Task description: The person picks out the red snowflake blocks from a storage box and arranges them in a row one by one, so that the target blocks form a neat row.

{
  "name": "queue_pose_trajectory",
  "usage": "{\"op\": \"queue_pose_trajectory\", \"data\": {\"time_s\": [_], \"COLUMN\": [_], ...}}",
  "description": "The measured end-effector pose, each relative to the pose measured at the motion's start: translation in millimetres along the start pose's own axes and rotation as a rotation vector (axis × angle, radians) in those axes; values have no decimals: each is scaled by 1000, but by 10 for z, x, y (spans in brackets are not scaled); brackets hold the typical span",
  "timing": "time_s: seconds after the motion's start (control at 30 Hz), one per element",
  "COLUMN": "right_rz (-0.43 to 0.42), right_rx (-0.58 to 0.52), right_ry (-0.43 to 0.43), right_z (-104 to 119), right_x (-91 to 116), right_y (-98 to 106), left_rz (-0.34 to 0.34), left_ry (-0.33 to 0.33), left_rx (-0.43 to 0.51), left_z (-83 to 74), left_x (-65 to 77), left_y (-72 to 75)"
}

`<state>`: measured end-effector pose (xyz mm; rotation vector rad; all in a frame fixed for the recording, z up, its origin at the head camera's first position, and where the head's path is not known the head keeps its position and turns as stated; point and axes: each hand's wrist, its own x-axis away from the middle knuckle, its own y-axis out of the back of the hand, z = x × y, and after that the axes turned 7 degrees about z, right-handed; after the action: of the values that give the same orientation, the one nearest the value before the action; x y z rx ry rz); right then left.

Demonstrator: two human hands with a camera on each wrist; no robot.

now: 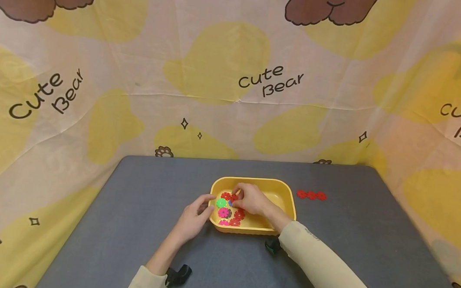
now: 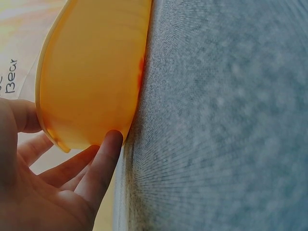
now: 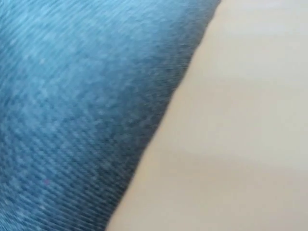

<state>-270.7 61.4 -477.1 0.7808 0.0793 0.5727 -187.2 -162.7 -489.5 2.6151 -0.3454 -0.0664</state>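
Observation:
A shallow yellow plastic bin (image 1: 267, 226) stands on the table, with red, pink, green, blue and dark flower-shaped notched discs in its left part. My left hand (image 1: 192, 218) holds the bin's left end. In the left wrist view, two digits of that hand (image 2: 53, 192) reach over the rim while other fingers touch the outer wall. Inside the bin, my right hand (image 1: 252, 199) has thumb and forefinger curled around a red disc (image 1: 233, 197). A green disc (image 1: 221, 203) and a pink disc (image 1: 224, 212) lie just left of it. The right wrist view shows only sleeve and table.
On the grey table (image 1: 366, 238), right of the bin, several red discs (image 1: 311, 195) form a short row. A printed cloth (image 1: 226, 65) hangs behind the table and along both sides. Dark wrist straps (image 1: 178, 275) stick out near the sleeves.

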Motion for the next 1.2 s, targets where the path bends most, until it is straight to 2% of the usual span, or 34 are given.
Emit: {"op": "queue_pose_trajectory", "data": {"time_s": [0.37, 0.73, 0.97, 1.2], "right_rz": [-6, 14, 16, -16], "right_rx": [-120, -205, -241, -263], "right_ry": [-8, 75, 132, 143], "right_z": [65, 181, 139, 9], "right_x": [117, 387, 579, 780], "right_y": [137, 344, 442, 596], "left_rz": [-7, -13, -16, -16], "left_ry": [6, 24, 24, 21], "left_rx": [-1, -12, -12, -6], "left_z": [-6, -31, -22, -19], "left_x": [4, 7, 15, 7], "left_y": [2, -5, 0, 0]}}
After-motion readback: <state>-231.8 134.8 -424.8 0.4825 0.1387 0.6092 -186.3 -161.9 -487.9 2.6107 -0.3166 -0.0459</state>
